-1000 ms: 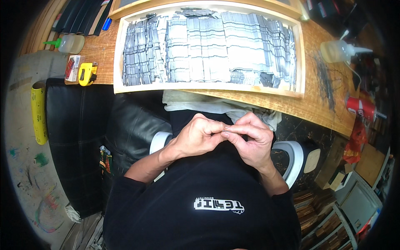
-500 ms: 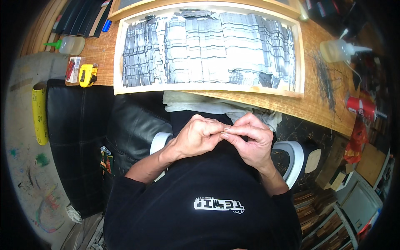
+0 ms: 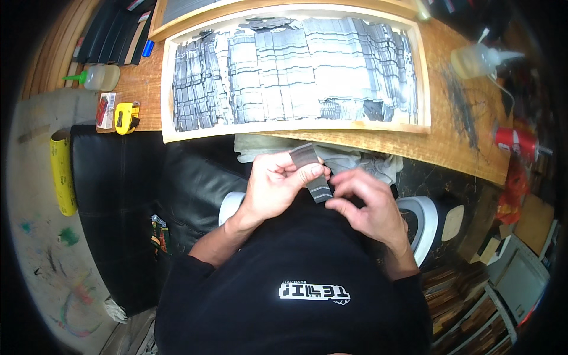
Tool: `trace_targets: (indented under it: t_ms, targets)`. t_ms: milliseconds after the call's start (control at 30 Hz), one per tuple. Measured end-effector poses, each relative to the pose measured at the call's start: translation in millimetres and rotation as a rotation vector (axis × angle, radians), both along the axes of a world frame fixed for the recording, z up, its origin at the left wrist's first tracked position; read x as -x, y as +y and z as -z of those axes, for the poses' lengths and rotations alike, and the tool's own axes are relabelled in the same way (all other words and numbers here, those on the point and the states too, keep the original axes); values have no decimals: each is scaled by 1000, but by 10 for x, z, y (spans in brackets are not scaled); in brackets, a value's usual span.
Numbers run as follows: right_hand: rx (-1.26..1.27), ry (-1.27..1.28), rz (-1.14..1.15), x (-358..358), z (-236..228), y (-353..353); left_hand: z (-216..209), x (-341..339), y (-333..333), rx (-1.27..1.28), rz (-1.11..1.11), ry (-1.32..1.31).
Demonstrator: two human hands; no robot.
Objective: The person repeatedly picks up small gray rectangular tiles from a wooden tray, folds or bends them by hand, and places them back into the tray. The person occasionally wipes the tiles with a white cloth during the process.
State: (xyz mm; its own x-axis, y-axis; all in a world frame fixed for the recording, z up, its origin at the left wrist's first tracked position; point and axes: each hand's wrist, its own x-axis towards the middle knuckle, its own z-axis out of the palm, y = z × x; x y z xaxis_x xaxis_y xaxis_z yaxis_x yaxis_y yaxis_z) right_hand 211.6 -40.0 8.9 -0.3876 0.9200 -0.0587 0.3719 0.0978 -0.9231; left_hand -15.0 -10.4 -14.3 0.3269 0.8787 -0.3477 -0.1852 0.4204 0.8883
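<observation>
In front of my dark shirt, my left hand [image 3: 272, 184] pinches a thin dark grey strip [image 3: 320, 190] between thumb and fingers. The strip slants from upper left to lower right, with pale bands across its lower end; my thumb covers its middle. My right hand [image 3: 373, 204] hovers beside that lower end, slightly blurred, its thumb and forefinger apart with nothing visible between them. Whether a fingertip touches the strip's edge, I cannot tell. Ahead, a shallow wooden tray [image 3: 296, 133] holds many similar grey and black strips [image 3: 278, 77] in tight rows.
The tray lies on a wooden table [image 3: 473, 154]. A yellow tape measure [image 3: 126, 118], a green-tipped bottle [image 3: 102, 77] and a small box [image 3: 106, 110] sit left. Right are a clear squeeze bottle [image 3: 477, 63] and red can [image 3: 516, 142]. A white cloth [image 3: 378, 167] hangs below the table edge.
My hands were pressed together at the fingertips, hiding what they held. Now they have parted, the strip shows in my left hand, and my right hand has shifted right and down.
</observation>
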Motion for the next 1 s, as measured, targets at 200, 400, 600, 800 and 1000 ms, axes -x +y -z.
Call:
trace_targets:
  t_ms: [200,400,600,800,1000]
  targets:
    - [116,112,-130,-47,246,-164,21,-58,76,111,78,-96]
    - [127,248,-2,-19,460,-256,28,-132,22,-35,85,-139]
    - [-64,181,165,-14,646,-443,71,-193,-21,-127,178,-329]
    - [-341,278,299,-37,510,-532,282,-169,21,-174,278,-244]
    - [411,564,462,-79,668,-636,329,-412,56,44,402,-220]
